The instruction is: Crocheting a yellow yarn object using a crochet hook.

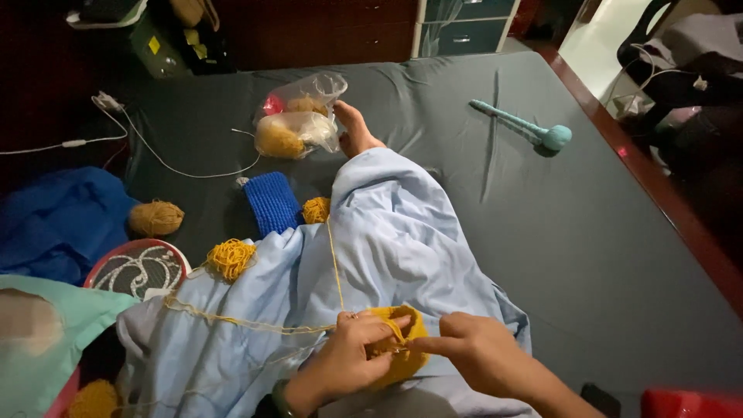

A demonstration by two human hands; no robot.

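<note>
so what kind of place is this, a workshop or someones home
Most likely a bedroom at home: the person sits on a bed with a dark sheet, drawers behind it, yarn balls scattered around.

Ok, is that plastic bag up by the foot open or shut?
Open. The plastic bag lies on its side on the bed, its mouth gaping upward, with yellow yarn balls inside.

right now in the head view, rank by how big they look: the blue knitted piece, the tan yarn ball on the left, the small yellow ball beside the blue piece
1. blue knitted piece
2. tan yarn ball
3. small yellow ball
All three lie about equally far from the camera, so the order seems safe.
</note>
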